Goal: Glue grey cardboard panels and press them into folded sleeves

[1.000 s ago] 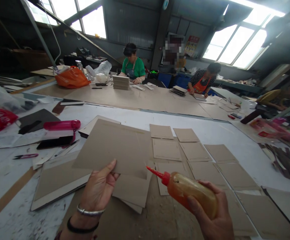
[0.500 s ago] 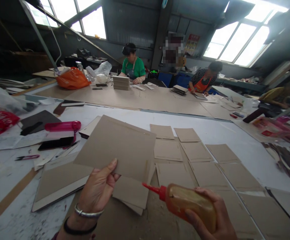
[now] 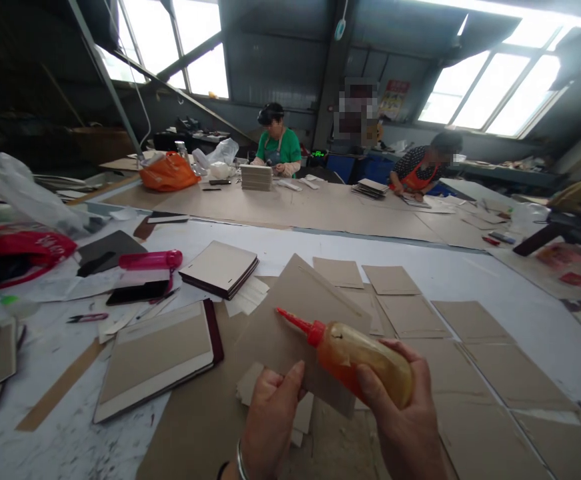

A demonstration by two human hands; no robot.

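My left hand [image 3: 273, 417] pinches the near edge of a grey-brown cardboard sheet [image 3: 290, 300], held tilted above the table with a strip of glue along its far right edge. My right hand [image 3: 405, 407] is wrapped round a glue bottle [image 3: 365, 363] of amber liquid. The bottle's red nozzle points up and left over the sheet. Beneath my left hand lie several small cardboard pieces [image 3: 303, 413], partly hidden. To the right, rows of cardboard panels [image 3: 450, 367] lie flat on the table, some with glue lines along their edges.
A stack of dark-edged boards [image 3: 220, 267] and a larger covered board [image 3: 157, 360] lie left of my hands. Beyond are a phone [image 3: 137, 292], a pink bottle [image 3: 150, 260] and thread snips [image 3: 87, 318]. Two co-workers [image 3: 280, 147] sit across the far table, near an orange bag [image 3: 167, 172].
My left hand has moved right and turned the cardboard sheet, uncovering the stack of boards. My right hand has raised the glue bottle slightly, so its nozzle is now over the sheet.
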